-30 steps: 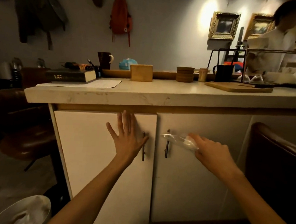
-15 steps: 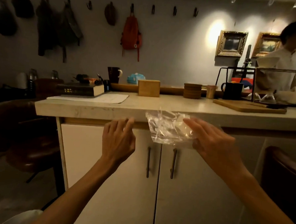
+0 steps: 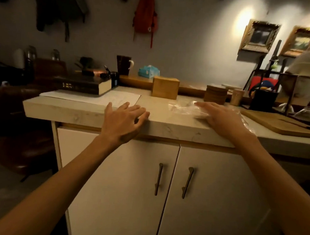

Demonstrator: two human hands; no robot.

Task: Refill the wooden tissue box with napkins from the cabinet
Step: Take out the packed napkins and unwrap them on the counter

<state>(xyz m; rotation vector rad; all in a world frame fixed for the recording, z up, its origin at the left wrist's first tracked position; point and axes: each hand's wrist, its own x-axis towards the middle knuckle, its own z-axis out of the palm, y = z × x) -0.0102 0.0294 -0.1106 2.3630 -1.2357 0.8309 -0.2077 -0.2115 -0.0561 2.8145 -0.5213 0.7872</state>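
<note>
The wooden tissue box stands at the back of the pale countertop. A clear plastic pack of napkins lies on the counter in front of it and to the right. My right hand rests flat over the pack's right part, holding it down. Apart from the pack, my left hand hovers at the counter's front edge with fingers spread and nothing in it. Below, both white cabinet doors are shut, their two dark handles side by side.
A thick book and a paper sheet lie at the counter's left. A dark mug, a blue tissue pack, stacked wooden coasters and a cutting board are there too. A person stands far right; a brown chair left.
My right hand has lifted the napkin pack from in front of the cabinet doors up onto the countertop. My left hand left the cabinet door and rose to the counter edge.
</note>
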